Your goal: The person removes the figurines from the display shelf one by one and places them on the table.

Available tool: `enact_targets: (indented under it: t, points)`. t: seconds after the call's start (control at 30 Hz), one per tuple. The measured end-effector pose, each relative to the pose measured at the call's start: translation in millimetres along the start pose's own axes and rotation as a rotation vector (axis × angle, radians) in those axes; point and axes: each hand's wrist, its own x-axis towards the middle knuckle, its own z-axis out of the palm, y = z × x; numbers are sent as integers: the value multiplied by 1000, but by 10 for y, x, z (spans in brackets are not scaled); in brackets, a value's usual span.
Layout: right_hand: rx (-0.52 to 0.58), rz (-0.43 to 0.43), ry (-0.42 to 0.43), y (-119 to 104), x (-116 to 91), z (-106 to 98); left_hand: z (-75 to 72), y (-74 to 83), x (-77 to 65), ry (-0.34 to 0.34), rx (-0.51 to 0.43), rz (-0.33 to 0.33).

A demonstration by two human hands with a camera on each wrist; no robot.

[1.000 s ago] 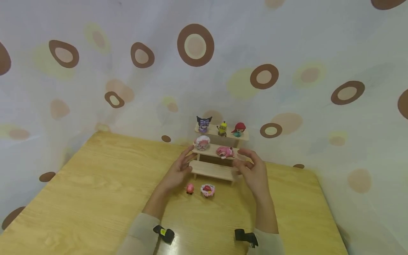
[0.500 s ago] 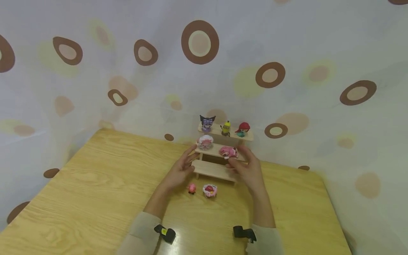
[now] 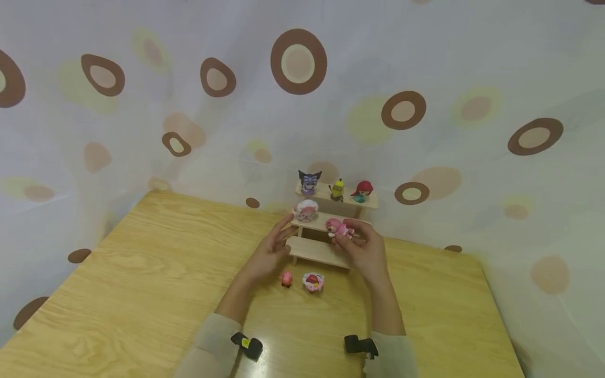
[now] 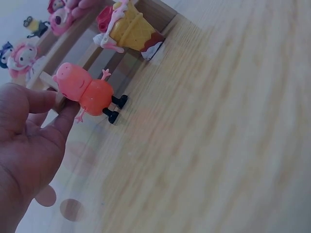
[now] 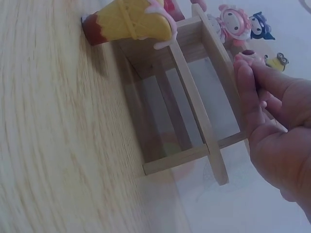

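Observation:
My right hand pinches a pink bear figurine between thumb and fingers, just over the right part of the middle step of a three-step wooden display shelf. In the right wrist view the fingers hide much of the bear. My left hand holds the left end of the shelf, thumb at the lowest step and a finger near the middle one. A pink pig figurine in an orange-red dress stands on the table close to those fingers. Beside it is an ice-cream-cone figurine with pink topping.
On the top step stand a black-eared purple figurine, a yellow minion figurine and a red-haired figurine. A white-and-pink figurine sits at the middle step's left. Behind the wooden table hangs a patterned cloth.
My right hand has moved left onto the pink bear, taken hold of it and tipped it up from lying on the middle step. The left hand stays at the shelf's end.

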Motion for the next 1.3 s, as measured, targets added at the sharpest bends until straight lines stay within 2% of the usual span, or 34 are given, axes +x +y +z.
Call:
enact_targets:
  t: [0.3,0.43,0.53,0.77,1.07,1.3]
  points:
    - [-44,-8,-67,-52,-78,-70,-2,20,3,-7,-15,8]
    - [-80,-8,-92,-122,-190,-142,22,3,1,-8,-22,4]
    - [-90,18,-108,-125,-294,-183,32,7,-15,-11,-20,-2]
    - [-25,71,-156,30,-521,-290,9,38,-3,-10,-14,-14]
    - [-40,157,-208,183,-743,-402,-56,102,44,7,-6,9]
    - [-49,252,-233,260,-899,-438,29,53,-2,-18,-67,-30]
